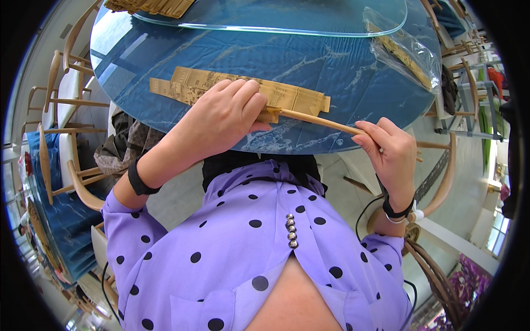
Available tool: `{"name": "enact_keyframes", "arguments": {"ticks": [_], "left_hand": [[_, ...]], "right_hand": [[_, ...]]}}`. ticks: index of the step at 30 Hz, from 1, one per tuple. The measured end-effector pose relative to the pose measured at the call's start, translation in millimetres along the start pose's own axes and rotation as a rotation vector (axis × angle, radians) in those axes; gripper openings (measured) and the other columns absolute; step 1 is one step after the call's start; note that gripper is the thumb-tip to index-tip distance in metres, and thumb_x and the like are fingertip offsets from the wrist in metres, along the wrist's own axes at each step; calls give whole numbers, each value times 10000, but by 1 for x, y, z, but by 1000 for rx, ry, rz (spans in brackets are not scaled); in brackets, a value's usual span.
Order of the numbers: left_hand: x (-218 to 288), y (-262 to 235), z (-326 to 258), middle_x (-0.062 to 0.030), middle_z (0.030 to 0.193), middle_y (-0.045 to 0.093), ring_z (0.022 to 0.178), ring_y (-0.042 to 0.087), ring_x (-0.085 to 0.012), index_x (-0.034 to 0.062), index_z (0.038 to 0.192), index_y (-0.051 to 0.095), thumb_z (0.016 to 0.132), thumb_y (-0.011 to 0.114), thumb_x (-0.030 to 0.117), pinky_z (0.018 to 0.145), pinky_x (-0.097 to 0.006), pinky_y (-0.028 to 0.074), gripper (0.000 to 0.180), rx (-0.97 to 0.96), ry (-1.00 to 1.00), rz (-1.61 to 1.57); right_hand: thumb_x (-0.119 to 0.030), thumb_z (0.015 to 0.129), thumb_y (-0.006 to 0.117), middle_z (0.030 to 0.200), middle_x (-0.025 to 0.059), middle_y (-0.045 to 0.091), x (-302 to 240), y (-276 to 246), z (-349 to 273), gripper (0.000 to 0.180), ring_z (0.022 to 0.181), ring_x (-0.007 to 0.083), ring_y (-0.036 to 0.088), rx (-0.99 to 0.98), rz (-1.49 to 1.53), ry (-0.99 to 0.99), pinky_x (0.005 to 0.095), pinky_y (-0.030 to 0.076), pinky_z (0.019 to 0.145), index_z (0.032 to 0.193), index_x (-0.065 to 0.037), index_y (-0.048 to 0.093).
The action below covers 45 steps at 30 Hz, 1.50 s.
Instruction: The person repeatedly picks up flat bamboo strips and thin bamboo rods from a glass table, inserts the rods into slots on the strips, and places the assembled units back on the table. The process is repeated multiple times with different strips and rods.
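Note:
Several flat gold-brown printed paper sleeves [295, 99] lie overlapping near the front edge of the blue table. My left hand [234, 107] is closed over them, fingers curled down, gripping one sleeve whose end shows at its right side. Out of that end runs a thin tan wooden stick [320, 121], like a chopstick or a pair of them. My right hand [383, 146] pinches the stick's other end between thumb and fingers, past the table's edge. How far the stick reaches into the sleeve is hidden under my left hand.
A clear plastic bag [408, 55] with gold sleeves lies at the table's right. A raised glass turntable [276, 30] crosses the far side, with more gold sleeves [154, 6] at far left. Wooden chairs [77, 110] stand around the blue marbled table [160, 58].

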State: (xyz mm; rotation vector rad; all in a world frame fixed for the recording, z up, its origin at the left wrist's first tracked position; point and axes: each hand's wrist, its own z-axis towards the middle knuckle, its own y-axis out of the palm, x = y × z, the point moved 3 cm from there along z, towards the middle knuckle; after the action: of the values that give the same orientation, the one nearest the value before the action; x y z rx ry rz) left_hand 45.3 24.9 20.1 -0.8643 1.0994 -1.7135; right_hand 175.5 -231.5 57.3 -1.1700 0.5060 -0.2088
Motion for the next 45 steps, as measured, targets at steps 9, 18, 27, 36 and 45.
{"name": "enact_keyframes", "arguments": {"ticks": [9,18,27,36,45], "left_hand": [[-4,-2,2,-111,965,538,935,603,-291,28,987,488,841,736,317,841,-388,500,408,23,0,-142],[3,0,5,-112,912,526,879,596,-297,31,955,482,828,749,302,811,-392,499,401,-27,18,-201],[-1,-3,6,-114,917,535,898,597,-303,31,970,493,846,739,311,832,-403,498,392,-3,10,-236],[1,-4,7,-114,930,537,915,600,-301,29,973,489,847,741,303,832,-403,499,393,32,16,-197],[1,-6,9,-117,914,546,892,600,-313,26,950,510,883,712,244,785,-412,495,304,-81,-64,-378]], "right_hand": [[-334,822,790,664,51,531,-2,0,5,322,554,202,533,-3,7,-57,335,403,486,986,-60,755],[-298,875,746,746,93,610,-8,-3,11,282,614,274,599,-260,166,-15,360,444,535,999,-49,702],[-227,917,697,750,105,565,-6,2,6,192,634,303,589,-252,148,-37,400,456,559,946,-45,639],[-269,1021,550,813,154,625,-12,-4,3,264,725,365,617,-528,147,82,427,475,626,1037,-28,659],[-241,1054,485,749,179,596,-4,-1,9,271,712,389,597,-601,243,86,459,446,622,944,-16,591]]}}
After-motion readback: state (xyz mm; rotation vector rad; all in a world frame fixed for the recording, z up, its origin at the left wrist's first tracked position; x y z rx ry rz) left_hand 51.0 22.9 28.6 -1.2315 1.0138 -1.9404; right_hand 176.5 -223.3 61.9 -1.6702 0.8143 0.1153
